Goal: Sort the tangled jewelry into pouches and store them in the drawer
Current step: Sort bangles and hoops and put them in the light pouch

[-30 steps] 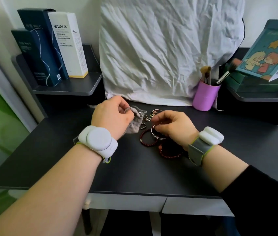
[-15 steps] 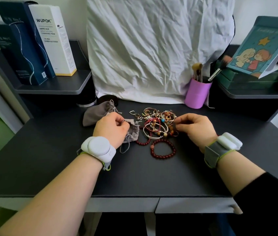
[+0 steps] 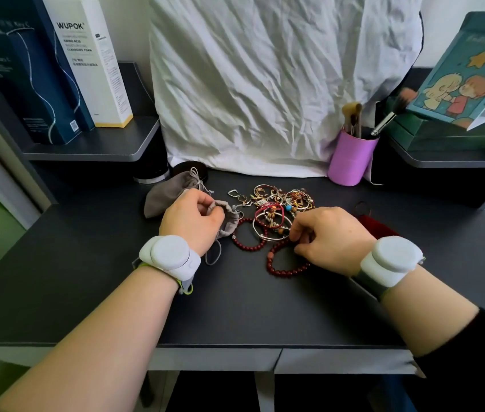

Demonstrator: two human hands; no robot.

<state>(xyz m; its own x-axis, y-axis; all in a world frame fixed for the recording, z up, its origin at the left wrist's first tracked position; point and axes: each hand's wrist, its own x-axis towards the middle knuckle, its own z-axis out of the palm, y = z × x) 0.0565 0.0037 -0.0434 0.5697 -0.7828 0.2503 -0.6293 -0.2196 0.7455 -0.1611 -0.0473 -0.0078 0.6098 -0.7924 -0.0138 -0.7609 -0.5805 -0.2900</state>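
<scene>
A tangle of rings, bangles and bead bracelets (image 3: 277,208) lies in the middle of the dark desk (image 3: 235,310). My left hand (image 3: 190,223) pinches the gathered mouth of a small grey drawstring pouch (image 3: 229,220) just left of the tangle. My right hand (image 3: 329,239) pinches a dark red bead bracelet (image 3: 283,267) at its far edge, the loop still lying on the desk. A second red bead bracelet (image 3: 245,239) lies between the hands. Another grey pouch (image 3: 164,196) rests behind my left hand. A dark red pouch (image 3: 379,227) shows behind my right hand. Two drawer fronts (image 3: 214,359) run under the desk's near edge, shut.
A purple cup of makeup brushes (image 3: 351,159) stands at the back right before a crumpled white cloth (image 3: 265,84). A black round tin (image 3: 189,171) sits at the back. Side shelves hold tall boxes (image 3: 57,69) on the left and a picture card (image 3: 464,78) on the right.
My right hand has moved from the back of the tangle toward me and closed on the near red bead bracelet. My left hand stays on the grey pouch. The view has tilted down slightly.
</scene>
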